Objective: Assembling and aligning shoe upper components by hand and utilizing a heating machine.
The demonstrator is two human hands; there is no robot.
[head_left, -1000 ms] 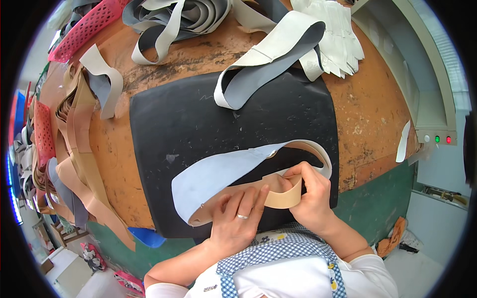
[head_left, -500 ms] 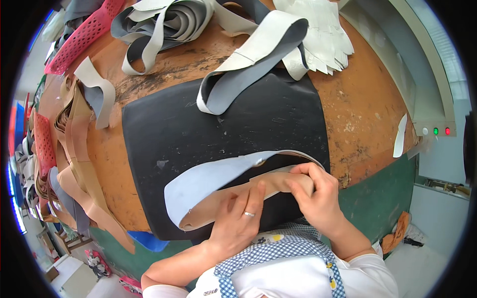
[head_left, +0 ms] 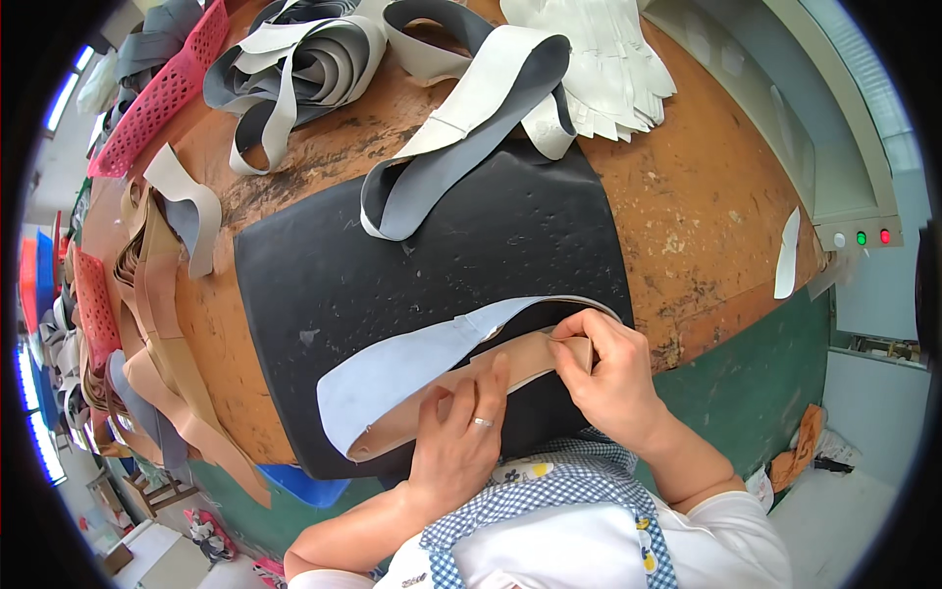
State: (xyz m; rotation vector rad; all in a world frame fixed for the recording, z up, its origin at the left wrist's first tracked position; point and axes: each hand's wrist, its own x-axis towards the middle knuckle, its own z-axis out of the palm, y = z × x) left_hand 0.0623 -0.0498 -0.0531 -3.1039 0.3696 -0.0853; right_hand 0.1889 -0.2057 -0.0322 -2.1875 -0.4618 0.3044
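Note:
In front of me a leather-like strip (head_left: 388, 378) stands on edge in a long loop, pale blue on one face and tan on the other. Its near run lies low over a black mat (head_left: 442, 265). My left hand (head_left: 456, 437), a ring on one finger, rests its fingertips on the tan face, fingers extended and slightly apart. To its right, my right hand (head_left: 613, 378) is closed, pinching the same run between thumb and forefinger. A short end of the strip shows below that pinch. The far run curves behind my right fingers, where it is partly hidden.
A white-and-grey looped band (head_left: 471, 128) overlaps the mat's far edge. Beyond are a coiled band (head_left: 329, 64) and white pieces (head_left: 589, 69). Tan strips (head_left: 162, 324) hang over the wooden table's (head_left: 677, 226) left side. A machine with coloured lights (head_left: 862, 238) stands right.
My right thumb and forefinger have shifted left along the strip into a tighter pinch. My left hand stays on the tan face. The whole view has shifted slightly.

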